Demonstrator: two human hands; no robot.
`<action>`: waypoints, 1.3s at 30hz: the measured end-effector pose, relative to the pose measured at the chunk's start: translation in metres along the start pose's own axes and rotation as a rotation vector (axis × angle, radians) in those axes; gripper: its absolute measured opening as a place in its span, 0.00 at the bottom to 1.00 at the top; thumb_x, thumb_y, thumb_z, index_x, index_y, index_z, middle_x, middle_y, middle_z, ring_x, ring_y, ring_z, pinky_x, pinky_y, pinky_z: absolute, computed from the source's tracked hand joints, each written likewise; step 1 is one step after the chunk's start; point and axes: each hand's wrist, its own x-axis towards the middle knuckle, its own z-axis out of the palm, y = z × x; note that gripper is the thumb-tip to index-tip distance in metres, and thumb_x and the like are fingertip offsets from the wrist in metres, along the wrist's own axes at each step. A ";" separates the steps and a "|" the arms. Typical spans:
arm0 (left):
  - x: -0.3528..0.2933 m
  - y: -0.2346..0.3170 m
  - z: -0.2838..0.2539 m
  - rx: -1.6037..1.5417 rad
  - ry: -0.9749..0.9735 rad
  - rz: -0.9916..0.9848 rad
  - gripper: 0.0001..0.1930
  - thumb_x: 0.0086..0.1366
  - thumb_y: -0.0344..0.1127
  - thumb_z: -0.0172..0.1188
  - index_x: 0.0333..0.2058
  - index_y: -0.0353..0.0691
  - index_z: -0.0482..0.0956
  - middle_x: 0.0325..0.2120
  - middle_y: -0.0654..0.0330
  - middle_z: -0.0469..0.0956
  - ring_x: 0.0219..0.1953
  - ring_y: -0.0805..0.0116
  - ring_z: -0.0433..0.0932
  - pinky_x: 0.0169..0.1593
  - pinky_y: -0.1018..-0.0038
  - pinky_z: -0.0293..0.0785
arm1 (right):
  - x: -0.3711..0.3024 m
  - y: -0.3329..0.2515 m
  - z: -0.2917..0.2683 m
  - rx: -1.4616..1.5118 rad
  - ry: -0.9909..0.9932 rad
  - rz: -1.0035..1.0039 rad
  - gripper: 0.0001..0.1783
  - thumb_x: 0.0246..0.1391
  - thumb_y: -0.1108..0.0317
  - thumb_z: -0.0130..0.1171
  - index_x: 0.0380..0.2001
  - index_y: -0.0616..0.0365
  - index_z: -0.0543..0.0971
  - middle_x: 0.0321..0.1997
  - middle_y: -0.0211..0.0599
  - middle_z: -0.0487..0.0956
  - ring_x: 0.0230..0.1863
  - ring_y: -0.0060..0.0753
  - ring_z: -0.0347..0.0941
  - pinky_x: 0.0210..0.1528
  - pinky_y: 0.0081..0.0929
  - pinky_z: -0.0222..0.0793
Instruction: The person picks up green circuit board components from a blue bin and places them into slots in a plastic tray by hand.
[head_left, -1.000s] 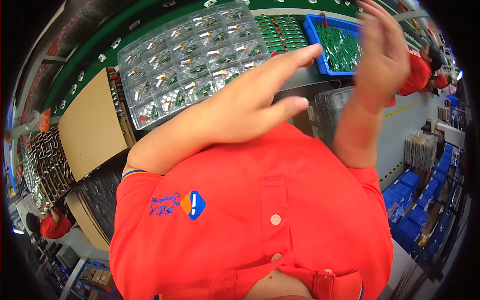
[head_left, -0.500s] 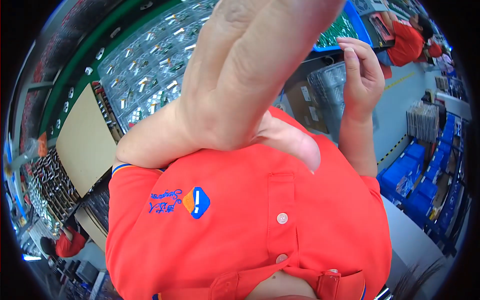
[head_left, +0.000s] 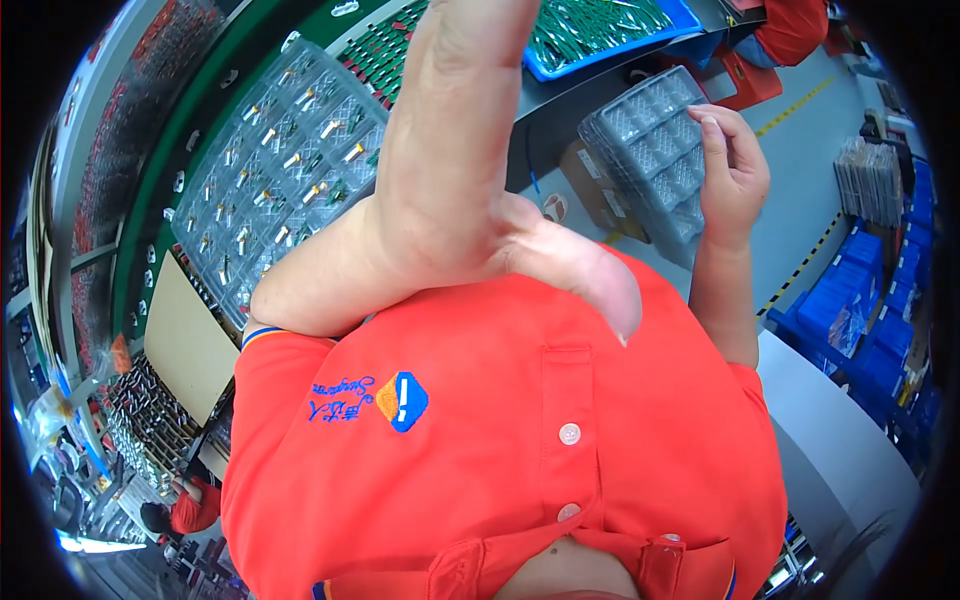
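Note:
My left hand [head_left: 445, 200] is raised very close to the camera, its fingers stretched toward the upper edge, where they are partly cut off. Its thumb stands well apart from them, and nothing shows in its grip. Beyond that hand lies a clear plastic compartment tray [head_left: 290, 170] with small metallic and green parts in its cells. My right hand [head_left: 735, 180] is held up on the right, fingers loosely bent and a gap showing between them and the thumb. I see nothing in it. Behind it is a stack of clear compartment trays [head_left: 650, 140].
A blue bin [head_left: 685, 22] of green parts stands at the back. A tan board [head_left: 190, 335] lies on the left, near many packed small parts [head_left: 150, 415]. Blue crates [head_left: 840, 280] line the right side. Co-workers in red [head_left: 790, 30] are at far right and lower left [head_left: 195, 505].
The view has shifted, so the trays and blue bin show more fully. My left hand's fingers now cover less of the tray. My right hand keeps its loose bend.

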 end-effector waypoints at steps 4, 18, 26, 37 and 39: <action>0.033 -0.003 0.023 0.035 -0.009 -0.018 0.58 0.39 0.49 0.67 0.57 0.29 0.33 0.58 0.41 0.42 0.61 0.53 0.45 0.60 0.64 0.44 | 0.010 0.035 -0.024 0.052 0.050 0.118 0.07 0.53 0.76 0.46 0.31 0.67 0.74 0.34 0.35 0.75 0.38 0.22 0.68 0.44 0.17 0.61; 0.116 -0.034 0.101 -0.311 -0.037 -0.126 0.46 0.48 0.49 0.57 0.56 0.29 0.41 0.56 0.44 0.49 0.59 0.56 0.51 0.59 0.66 0.48 | 0.029 0.128 -0.080 0.092 0.002 0.278 0.06 0.51 0.73 0.50 0.28 0.64 0.74 0.30 0.31 0.75 0.35 0.20 0.69 0.41 0.16 0.62; 0.129 -0.074 0.163 -0.780 -0.052 -0.189 0.32 0.60 0.47 0.45 0.56 0.30 0.51 0.54 0.50 0.59 0.56 0.61 0.59 0.57 0.68 0.53 | -0.019 0.206 -0.127 -0.132 -0.059 0.439 0.08 0.51 0.70 0.50 0.27 0.64 0.75 0.29 0.32 0.75 0.33 0.20 0.69 0.38 0.16 0.63; 0.041 -0.328 0.385 0.022 -0.307 -0.644 0.21 0.62 0.42 0.38 0.47 0.34 0.66 0.44 0.45 0.68 0.48 0.52 0.66 0.53 0.67 0.61 | -0.303 0.404 -0.224 -1.039 -0.016 1.114 0.22 0.51 0.58 0.47 0.41 0.66 0.72 0.42 0.55 0.72 0.44 0.48 0.69 0.46 0.34 0.64; 0.041 -0.344 0.420 0.205 -0.423 -0.795 0.20 0.62 0.40 0.39 0.47 0.35 0.67 0.44 0.45 0.69 0.47 0.51 0.67 0.51 0.65 0.62 | -0.328 0.409 -0.221 -0.623 -0.023 1.492 0.23 0.51 0.57 0.46 0.41 0.68 0.71 0.43 0.56 0.71 0.47 0.52 0.67 0.48 0.35 0.62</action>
